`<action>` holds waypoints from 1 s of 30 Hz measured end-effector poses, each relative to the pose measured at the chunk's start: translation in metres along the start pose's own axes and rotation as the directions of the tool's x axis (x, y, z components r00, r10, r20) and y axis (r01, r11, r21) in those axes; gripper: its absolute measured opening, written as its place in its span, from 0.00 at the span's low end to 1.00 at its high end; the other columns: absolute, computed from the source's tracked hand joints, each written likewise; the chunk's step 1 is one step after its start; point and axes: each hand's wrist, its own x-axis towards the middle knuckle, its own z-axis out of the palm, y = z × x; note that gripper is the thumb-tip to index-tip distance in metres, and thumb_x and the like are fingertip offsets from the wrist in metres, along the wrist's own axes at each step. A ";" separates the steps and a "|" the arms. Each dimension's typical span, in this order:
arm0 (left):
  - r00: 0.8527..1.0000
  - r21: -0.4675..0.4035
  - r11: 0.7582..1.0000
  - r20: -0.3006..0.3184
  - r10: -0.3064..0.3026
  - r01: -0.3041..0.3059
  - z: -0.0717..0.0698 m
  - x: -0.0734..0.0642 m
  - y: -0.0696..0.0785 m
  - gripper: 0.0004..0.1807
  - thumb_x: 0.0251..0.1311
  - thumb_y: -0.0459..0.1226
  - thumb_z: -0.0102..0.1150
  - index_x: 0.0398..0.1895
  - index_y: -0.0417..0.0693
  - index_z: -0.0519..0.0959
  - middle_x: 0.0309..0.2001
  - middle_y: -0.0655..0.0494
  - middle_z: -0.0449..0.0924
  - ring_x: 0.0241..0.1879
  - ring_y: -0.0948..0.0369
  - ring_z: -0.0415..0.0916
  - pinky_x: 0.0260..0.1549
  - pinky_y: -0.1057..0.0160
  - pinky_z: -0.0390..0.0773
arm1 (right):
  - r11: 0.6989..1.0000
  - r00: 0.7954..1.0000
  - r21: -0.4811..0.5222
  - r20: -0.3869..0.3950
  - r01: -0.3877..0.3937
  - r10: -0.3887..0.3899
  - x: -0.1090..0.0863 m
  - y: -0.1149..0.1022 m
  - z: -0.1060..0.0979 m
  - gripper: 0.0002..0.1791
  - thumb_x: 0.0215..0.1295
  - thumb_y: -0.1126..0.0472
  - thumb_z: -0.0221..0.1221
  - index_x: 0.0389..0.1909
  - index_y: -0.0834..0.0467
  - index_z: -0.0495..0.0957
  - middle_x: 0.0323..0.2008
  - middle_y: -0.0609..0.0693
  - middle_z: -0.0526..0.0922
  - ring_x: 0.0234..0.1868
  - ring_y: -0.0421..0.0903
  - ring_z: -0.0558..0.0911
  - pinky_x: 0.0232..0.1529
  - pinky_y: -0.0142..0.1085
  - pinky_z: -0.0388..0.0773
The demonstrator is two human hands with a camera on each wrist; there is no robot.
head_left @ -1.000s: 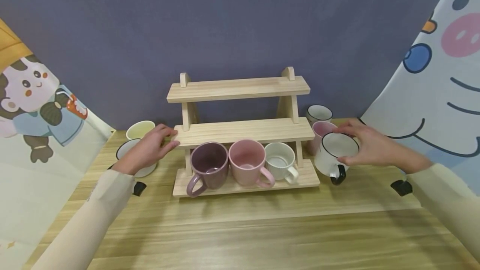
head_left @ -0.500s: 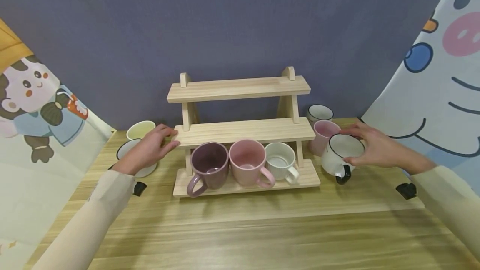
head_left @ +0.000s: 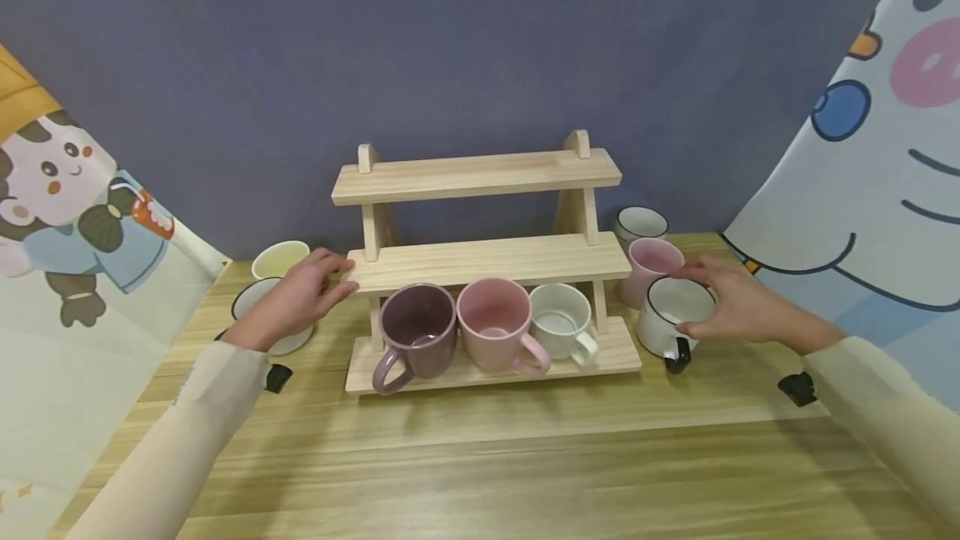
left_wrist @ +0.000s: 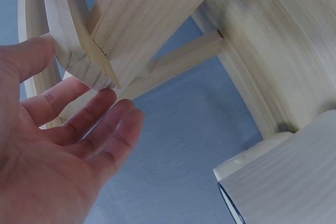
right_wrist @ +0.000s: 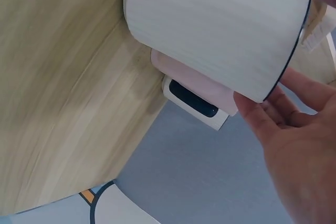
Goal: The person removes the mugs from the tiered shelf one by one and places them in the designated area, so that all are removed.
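In the head view my left hand [head_left: 296,297] grips the left end of the wooden display stand's middle shelf [head_left: 480,263]; the left wrist view has its thumb and fingers [left_wrist: 105,129] on either side of the board's end. My right hand [head_left: 731,304] holds a white enamel mug [head_left: 660,333] by its black rim, its black handle toward me, right of the stand. In the right wrist view the mug's white side [right_wrist: 215,24] stands close over the table. Three mugs sit on the bottom shelf: purple [head_left: 431,357], pink [head_left: 491,348] and a small white one [head_left: 551,344].
Behind the held mug stand a pink cup [head_left: 640,283] and a white, black-rimmed mug [head_left: 637,223]. Left of the stand are a yellow cup [head_left: 273,261] and a white, dark-rimmed mug [head_left: 288,344], partly behind my left hand. A grey-blue backdrop [head_left: 465,40] rises behind the wood-grain table [head_left: 480,465].
My right hand moved the white mug slightly right, away from the stand, then a little back left and nearer me. The left hand stays on the shelf end.
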 end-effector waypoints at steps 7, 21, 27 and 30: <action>1.000 -0.009 1.000 -0.009 -0.003 0.003 -0.001 -0.001 0.000 0.19 0.65 0.36 0.56 0.53 0.30 0.74 0.46 0.40 0.72 0.35 0.54 0.69 0.36 0.54 0.72 | 0.999 0.998 -0.010 -0.044 0.045 -0.045 -0.001 0.001 0.001 0.37 0.36 0.51 0.75 0.50 0.63 0.77 0.48 0.59 0.77 0.47 0.56 0.75 0.40 0.50 0.72; 1.000 -0.005 1.000 0.012 -0.026 0.026 0.000 -0.002 0.002 0.20 0.66 0.38 0.55 0.54 0.31 0.74 0.49 0.40 0.72 0.37 0.52 0.71 0.38 0.52 0.73 | 0.997 0.996 -0.040 -0.053 -0.071 0.069 -0.004 -0.018 -0.002 0.42 0.38 0.44 0.75 0.50 0.69 0.76 0.44 0.65 0.75 0.45 0.59 0.73 0.40 0.54 0.71; 0.999 -0.005 0.999 0.016 -0.031 0.032 0.000 -0.002 0.002 0.20 0.66 0.38 0.55 0.54 0.31 0.73 0.48 0.40 0.71 0.37 0.53 0.71 0.38 0.52 0.73 | 0.998 0.998 -0.026 -0.036 -0.054 0.053 -0.004 -0.015 -0.004 0.40 0.39 0.49 0.76 0.51 0.69 0.75 0.44 0.65 0.74 0.44 0.59 0.73 0.39 0.54 0.71; 1.000 -0.001 1.000 0.011 -0.022 0.022 0.000 -0.001 0.002 0.20 0.66 0.37 0.55 0.54 0.30 0.74 0.48 0.40 0.72 0.36 0.53 0.71 0.37 0.53 0.73 | 1.000 0.999 -0.017 -0.033 -0.021 0.021 -0.005 -0.013 -0.006 0.38 0.39 0.52 0.76 0.51 0.69 0.74 0.44 0.64 0.74 0.44 0.59 0.73 0.39 0.53 0.71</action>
